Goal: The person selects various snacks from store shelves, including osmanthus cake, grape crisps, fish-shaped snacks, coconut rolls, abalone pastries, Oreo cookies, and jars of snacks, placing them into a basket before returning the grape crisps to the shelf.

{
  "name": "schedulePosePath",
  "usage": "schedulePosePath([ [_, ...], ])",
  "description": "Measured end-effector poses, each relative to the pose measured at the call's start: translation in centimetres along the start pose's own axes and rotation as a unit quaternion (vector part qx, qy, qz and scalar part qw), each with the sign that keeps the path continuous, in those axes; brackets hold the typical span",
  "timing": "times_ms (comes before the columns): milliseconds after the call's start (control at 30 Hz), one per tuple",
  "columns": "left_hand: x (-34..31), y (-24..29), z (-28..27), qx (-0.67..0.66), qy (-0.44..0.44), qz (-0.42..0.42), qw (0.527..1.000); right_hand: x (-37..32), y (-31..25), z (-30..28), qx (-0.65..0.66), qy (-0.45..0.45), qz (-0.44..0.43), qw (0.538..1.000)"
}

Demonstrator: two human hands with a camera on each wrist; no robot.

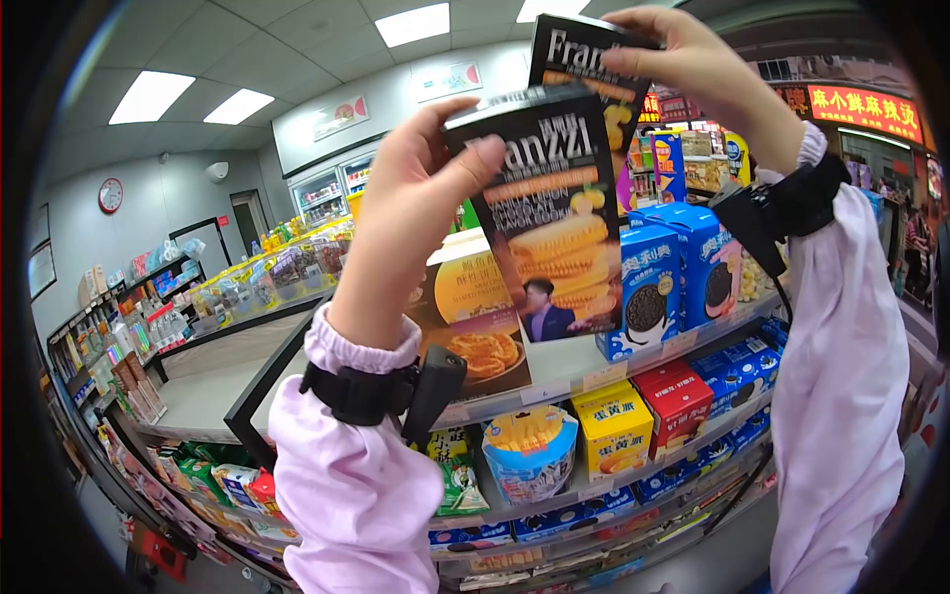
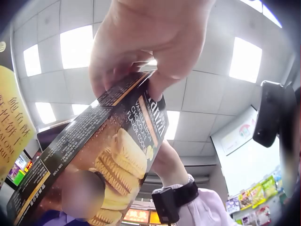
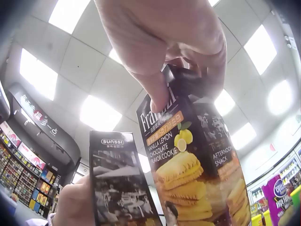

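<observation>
My left hand [image 1: 421, 198] grips the top of a black Franzzi cookie box [image 1: 554, 228], thumb on its front and fingers behind. The box shows yellow sandwich cookies and lemons, and its lower end overlaps the upper shelf in the head view. Farther back and to the right, my right hand [image 1: 693, 64] pinches the top corner of a second black Franzzi cookie box [image 3: 188, 155]. That one is partly covered by the nearer box in the head view. In the right wrist view the first box [image 3: 120, 179] stands beside it, its narrow side showing.
Beside the held boxes are a brown-and-yellow biscuit box [image 1: 475, 317] on the left and blue Oreo boxes [image 1: 648, 287] on the right. Below, a shelf carries a blue snack tub [image 1: 529, 465], a yellow box [image 1: 612, 426] and a red box [image 1: 673, 404]. A black-edged counter [image 1: 233, 371] lies left.
</observation>
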State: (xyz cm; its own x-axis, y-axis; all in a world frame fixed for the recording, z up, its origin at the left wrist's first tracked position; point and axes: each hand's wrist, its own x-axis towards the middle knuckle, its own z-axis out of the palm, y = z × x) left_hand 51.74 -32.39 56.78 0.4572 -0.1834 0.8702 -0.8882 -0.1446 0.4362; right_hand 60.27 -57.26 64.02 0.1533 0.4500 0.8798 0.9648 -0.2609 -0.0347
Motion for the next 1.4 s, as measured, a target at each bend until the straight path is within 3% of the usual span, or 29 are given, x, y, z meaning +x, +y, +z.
schedulePosePath([
  [33, 0.1, 0.2, -0.2, -0.017, 0.000, 0.017, 1.000, 0.0, -1.3, -0.4, 0.096, -0.028, 0.039, 0.994],
  [133, -0.3, 0.6, -0.5, -0.071, -0.022, 0.031, 0.997, -1.4, -6.4, -1.3, 0.142, 0.047, 0.085, 0.985],
  [267, -2.9, 1.8, 0.7, -0.157, -0.052, -0.003, 0.986, -4.5, -12.9, -0.4, 0.117, 0.045, 0.140, 0.982],
  [300, -3.8, 1.7, 0.9, -0.181, -0.066, -0.018, 0.981, -5.1, -13.2, 0.1, 0.102, 0.059, 0.132, 0.984],
  [333, -4.9, 1.7, 1.1, -0.233, -0.090, -0.035, 0.968, -5.2, -11.9, 0.1, 0.033, 0.007, 0.080, 0.996],
  [400, -7.6, 1.6, 1.8, -0.313, -0.116, -0.067, 0.940, -8.0, -13.0, 0.6, -0.013, -0.006, 0.124, 0.992],
  [467, -11.1, 1.3, 2.8, -0.381, -0.111, -0.070, 0.915, -10.9, -14.3, 2.3, 0.031, 0.005, 0.152, 0.988],
  [500, -12.8, 1.8, 2.7, -0.393, -0.116, -0.134, 0.903, -12.5, -14.9, 3.1, 0.073, 0.010, 0.171, 0.983],
  [567, -16.7, 1.4, 3.2, -0.392, -0.109, -0.147, 0.902, -15.4, -16.3, 5.1, 0.146, 0.021, 0.220, 0.964],
  [667, -22.2, 1.1, 4.1, -0.362, -0.096, -0.089, 0.923, -19.7, -18.6, 7.6, 0.150, 0.000, 0.234, 0.961],
  [800, -28.9, 2.3, 4.4, -0.374, -0.080, -0.122, 0.916, -24.4, -22.4, 10.3, 0.235, 0.000, 0.304, 0.923],
  [933, -34.9, 6.0, 3.8, -0.374, -0.068, -0.190, 0.905, -27.3, -25.6, 12.6, 0.291, -0.012, 0.312, 0.904],
  [1033, -38.3, 8.8, 3.3, -0.346, 0.001, -0.227, 0.910, -27.9, -28.5, 14.2, 0.336, -0.052, 0.333, 0.880],
  [1133, -40.4, 13.0, 1.2, -0.309, 0.034, -0.234, 0.921, -27.5, -30.9, 15.9, 0.429, -0.077, 0.326, 0.839],
  [1233, -41.9, 17.2, -1.9, -0.278, 0.070, -0.231, 0.930, -26.5, -33.8, 16.9, 0.576, -0.103, 0.335, 0.738],
  [1400, -45.8, 23.4, -7.9, -0.209, 0.157, -0.221, 0.939, -26.5, -39.6, 21.9, 0.615, -0.197, 0.276, 0.712],
])
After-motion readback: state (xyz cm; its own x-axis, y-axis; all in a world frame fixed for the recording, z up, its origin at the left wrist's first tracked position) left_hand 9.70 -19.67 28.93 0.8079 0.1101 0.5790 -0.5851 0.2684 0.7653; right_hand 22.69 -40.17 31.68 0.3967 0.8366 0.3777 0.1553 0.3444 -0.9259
